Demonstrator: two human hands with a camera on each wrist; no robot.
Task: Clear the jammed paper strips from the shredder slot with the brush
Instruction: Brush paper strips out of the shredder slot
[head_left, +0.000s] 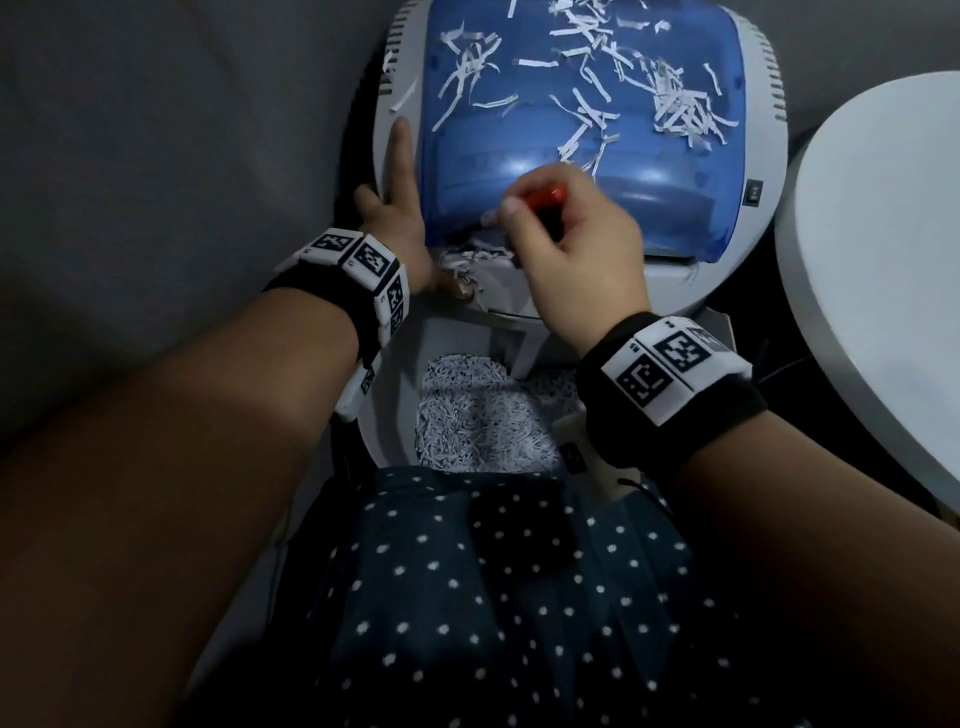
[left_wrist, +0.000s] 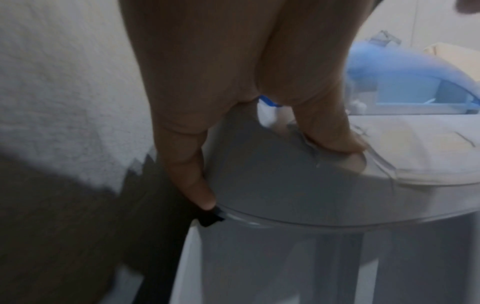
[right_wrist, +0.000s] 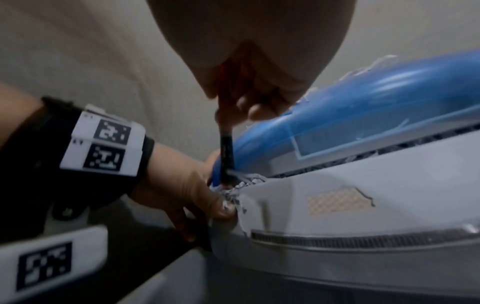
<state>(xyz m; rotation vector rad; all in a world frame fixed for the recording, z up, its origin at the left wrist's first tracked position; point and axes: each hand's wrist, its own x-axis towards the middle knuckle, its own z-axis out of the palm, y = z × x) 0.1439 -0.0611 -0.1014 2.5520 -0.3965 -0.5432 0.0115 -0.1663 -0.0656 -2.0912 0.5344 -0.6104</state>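
Observation:
The shredder (head_left: 670, 280) has a grey body and a blue see-through cover (head_left: 498, 150) strewn with loose white strips. Jammed paper strips (head_left: 475, 260) bunch at the left end of the slot (right_wrist: 363, 162). My right hand (head_left: 561, 234) grips a red-handled brush (head_left: 543, 197) upright; its dark bristle end (right_wrist: 226, 162) pokes into the strips (right_wrist: 244, 182). My left hand (head_left: 410, 234) holds the shredder's left rim (left_wrist: 259, 216), thumb (right_wrist: 226, 207) on top beside the strips, one finger (left_wrist: 202, 195) down over the edge, the index finger (head_left: 400, 150) lying straight along the cover.
Below the shredder head an open bin (head_left: 478, 410) holds a heap of shredded paper. A white round tabletop (head_left: 883, 260) stands close on the right. A grey wall or floor lies to the left. My dotted dark clothing (head_left: 493, 597) fills the near bottom.

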